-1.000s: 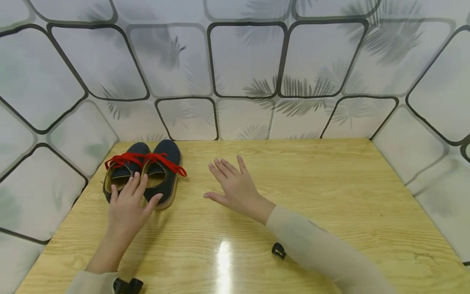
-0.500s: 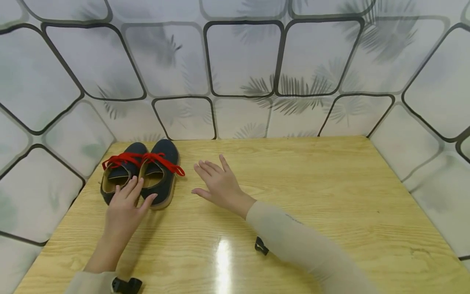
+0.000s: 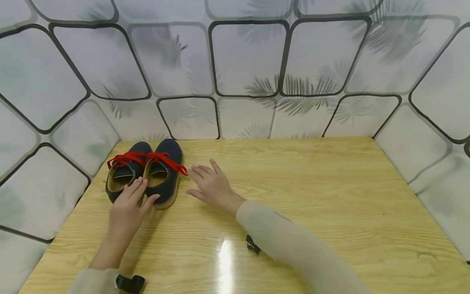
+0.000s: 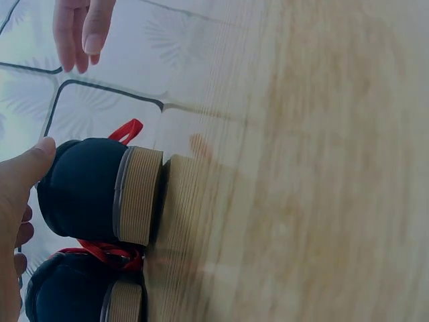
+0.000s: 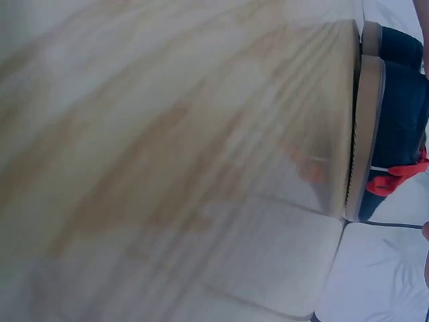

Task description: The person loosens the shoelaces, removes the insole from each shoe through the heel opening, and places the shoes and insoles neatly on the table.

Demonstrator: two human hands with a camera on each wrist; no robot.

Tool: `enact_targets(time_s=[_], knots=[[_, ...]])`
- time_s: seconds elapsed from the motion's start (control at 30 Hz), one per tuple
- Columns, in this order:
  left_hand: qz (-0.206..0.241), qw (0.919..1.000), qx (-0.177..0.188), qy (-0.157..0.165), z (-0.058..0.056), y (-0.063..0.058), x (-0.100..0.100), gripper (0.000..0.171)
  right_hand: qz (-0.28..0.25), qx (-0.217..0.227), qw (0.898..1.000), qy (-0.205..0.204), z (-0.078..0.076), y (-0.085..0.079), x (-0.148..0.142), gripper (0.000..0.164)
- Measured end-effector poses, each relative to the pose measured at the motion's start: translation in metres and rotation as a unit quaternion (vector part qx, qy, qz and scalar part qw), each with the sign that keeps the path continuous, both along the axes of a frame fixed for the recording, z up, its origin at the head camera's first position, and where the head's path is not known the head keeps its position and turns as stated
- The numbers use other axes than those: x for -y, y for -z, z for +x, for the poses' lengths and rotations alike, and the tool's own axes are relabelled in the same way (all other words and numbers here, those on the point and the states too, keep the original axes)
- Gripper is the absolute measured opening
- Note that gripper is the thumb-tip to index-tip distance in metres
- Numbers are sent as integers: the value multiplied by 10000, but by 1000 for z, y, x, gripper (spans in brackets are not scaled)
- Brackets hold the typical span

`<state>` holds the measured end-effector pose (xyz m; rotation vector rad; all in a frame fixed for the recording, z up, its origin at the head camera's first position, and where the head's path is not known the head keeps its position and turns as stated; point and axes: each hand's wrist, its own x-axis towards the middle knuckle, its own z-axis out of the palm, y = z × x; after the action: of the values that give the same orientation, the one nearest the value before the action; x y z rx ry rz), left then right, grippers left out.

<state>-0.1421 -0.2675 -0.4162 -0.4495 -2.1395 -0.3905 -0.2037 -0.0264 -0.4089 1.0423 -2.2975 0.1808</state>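
Observation:
Two dark navy shoes with red laces stand side by side at the table's back left, toes toward the wall: a left shoe [image 3: 139, 149] and a right shoe [image 3: 171, 150]. My left hand [image 3: 126, 210] is spread over their heel ends, fingers straight and grasping nothing. In the left wrist view its thumb [image 4: 35, 161] lies close by the nearer shoe's heel [image 4: 84, 188]. My right hand [image 3: 213, 185] hovers beside the right shoe, palm down, fingers extended near the tip of the red lace [image 3: 180, 168]. Thick tan soles [image 5: 365, 127] show in the right wrist view.
The shoes stand on a glossy wooden table [image 3: 293, 175] with a light glare near its front. A pale wall covering [image 3: 246, 61] with dark outlines and leaf prints encloses the back and sides. Black wrist cameras sit at the left cuff [image 3: 130, 282] and right cuff [image 3: 252, 244].
My right hand has moved left toward the right shoe. The left hand has stayed nearly in place, its fingers a little lower over the heels. The shoes have not moved.

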Motion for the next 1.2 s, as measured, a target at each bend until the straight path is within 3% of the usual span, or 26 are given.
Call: enact_targets(time_s=[0.2, 0.53, 0.7, 0.83, 0.93, 1.2], knots=[[-187, 9997, 120, -68, 0, -1, 2, 71, 76, -71, 9999, 107, 0, 9, 20, 53], [-267, 9986, -450, 126, 0, 10, 3, 59, 177, -337, 9993, -51, 9, 3, 47, 40], [-413, 9983, -395, 150, -6, 9, 4, 58, 469, -206, 9986, 161, 11, 5, 56, 40], [-687, 9973, -243, -9, -8, 6, 8, 58, 565, -24, 9978, 343, 7, 10, 64, 42], [-790, 9965, -255, -115, -9, 5, 10, 59, 514, -103, 9984, 221, 3, 14, 68, 42], [-738, 9955, -599, 59, -12, 8, 10, 58, 364, -794, 9954, -397, -8, 17, 65, 41]])
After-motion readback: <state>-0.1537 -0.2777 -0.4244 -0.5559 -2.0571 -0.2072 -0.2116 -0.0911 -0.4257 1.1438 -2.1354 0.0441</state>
